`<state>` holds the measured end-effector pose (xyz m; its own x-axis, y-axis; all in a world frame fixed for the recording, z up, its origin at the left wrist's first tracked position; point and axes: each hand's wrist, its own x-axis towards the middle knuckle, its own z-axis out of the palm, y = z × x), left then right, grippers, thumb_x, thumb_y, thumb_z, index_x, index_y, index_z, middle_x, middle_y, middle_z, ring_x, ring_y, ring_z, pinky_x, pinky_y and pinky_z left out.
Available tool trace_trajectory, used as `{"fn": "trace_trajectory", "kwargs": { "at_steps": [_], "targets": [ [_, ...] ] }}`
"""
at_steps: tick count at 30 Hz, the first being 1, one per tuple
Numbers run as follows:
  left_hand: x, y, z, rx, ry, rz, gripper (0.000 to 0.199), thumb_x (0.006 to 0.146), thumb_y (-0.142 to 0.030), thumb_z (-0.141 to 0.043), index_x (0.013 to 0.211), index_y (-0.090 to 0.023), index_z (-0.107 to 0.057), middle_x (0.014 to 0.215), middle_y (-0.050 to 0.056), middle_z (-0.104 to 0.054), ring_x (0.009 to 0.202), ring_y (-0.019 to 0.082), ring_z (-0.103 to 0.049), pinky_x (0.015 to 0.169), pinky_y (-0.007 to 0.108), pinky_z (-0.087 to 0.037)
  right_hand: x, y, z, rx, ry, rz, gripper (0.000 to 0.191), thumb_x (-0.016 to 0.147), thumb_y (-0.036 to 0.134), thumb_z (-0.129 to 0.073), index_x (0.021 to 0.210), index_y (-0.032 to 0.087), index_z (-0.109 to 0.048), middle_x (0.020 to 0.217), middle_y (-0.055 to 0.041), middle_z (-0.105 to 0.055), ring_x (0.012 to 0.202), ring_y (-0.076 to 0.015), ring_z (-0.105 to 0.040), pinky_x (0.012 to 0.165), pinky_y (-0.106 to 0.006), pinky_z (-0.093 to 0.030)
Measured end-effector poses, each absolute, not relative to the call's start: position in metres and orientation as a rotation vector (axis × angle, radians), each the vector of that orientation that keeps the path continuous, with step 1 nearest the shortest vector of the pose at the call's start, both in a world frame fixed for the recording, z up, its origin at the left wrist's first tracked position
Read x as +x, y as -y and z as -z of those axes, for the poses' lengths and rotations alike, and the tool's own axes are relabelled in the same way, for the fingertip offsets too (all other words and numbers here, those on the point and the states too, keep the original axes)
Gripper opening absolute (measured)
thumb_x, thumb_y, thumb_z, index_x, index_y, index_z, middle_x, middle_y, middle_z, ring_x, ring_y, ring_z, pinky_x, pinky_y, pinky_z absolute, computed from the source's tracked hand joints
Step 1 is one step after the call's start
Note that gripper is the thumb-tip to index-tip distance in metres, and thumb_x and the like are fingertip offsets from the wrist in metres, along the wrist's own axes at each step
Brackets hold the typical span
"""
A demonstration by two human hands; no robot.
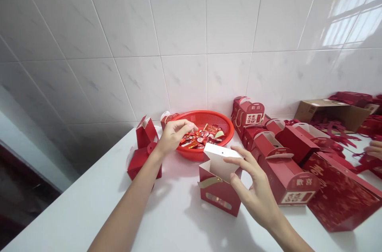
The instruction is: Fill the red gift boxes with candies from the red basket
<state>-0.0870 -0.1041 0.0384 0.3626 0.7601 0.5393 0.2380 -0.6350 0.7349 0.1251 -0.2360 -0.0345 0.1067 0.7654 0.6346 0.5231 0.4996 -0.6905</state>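
A red plastic basket (227, 134) with wrapped candies (205, 136) stands against the tiled wall. Over its left side is my left hand (175, 136), fingers bent together; what they hold, if anything, I cannot make out. In front of the basket an upright red box (219, 194) has its top open, the white inside of its flap raised and a small window low on its front. My right hand (249, 176) is at the box's right side, thumb and fingers apart around the raised flap's edge.
Two red boxes (143, 160) stand left of the basket. Many red gift boxes (286, 176) crowd the right side, with a large red bag (343, 192) in front. Farther back is a cardboard carton (358, 117). Another person's hand (375, 148) shows at the right edge.
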Motion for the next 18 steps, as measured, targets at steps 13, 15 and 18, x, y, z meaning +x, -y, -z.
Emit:
{"fn": "trace_trajectory", "kwargs": {
  "at_steps": [13,15,18],
  "targets": [
    [-0.049,-0.003,0.010,2.364,-1.326,-0.029,0.016,0.066,-0.022,-0.069,0.082,-0.021,-0.072,0.076,0.003,-0.073,0.071,0.022,-0.066,0.068,0.028,-0.048,0.126,0.237,0.038,-1.162,1.549,-0.265,0.030,0.085,0.020,-0.053,0.107,0.028,-0.072,0.138,-0.0079,-0.059,0.124,-0.0260,-0.061,0.095,-0.036,-0.056],
    [-0.047,-0.009,0.015,2.341,-1.348,0.010,0.011,0.061,-0.021,-0.071,0.072,-0.020,-0.068,0.062,0.000,-0.066,0.059,0.019,-0.061,0.061,0.028,-0.045,0.126,0.237,0.038,-1.162,1.555,-0.268,0.030,0.085,0.020,-0.053,0.107,0.028,-0.072,0.137,-0.0081,-0.059,0.124,-0.0261,-0.061,0.095,-0.037,-0.055],
    [-0.049,-0.011,0.019,2.330,-1.319,-0.070,0.015,0.058,-0.024,-0.074,0.060,-0.019,-0.060,0.054,-0.003,-0.057,0.055,0.016,-0.055,0.058,0.026,-0.041,0.125,0.237,0.037,-1.152,1.563,-0.269,0.030,0.085,0.020,-0.053,0.106,0.027,-0.073,0.137,-0.0093,-0.059,0.122,-0.0267,-0.062,0.095,-0.037,-0.055]
  ]
}}
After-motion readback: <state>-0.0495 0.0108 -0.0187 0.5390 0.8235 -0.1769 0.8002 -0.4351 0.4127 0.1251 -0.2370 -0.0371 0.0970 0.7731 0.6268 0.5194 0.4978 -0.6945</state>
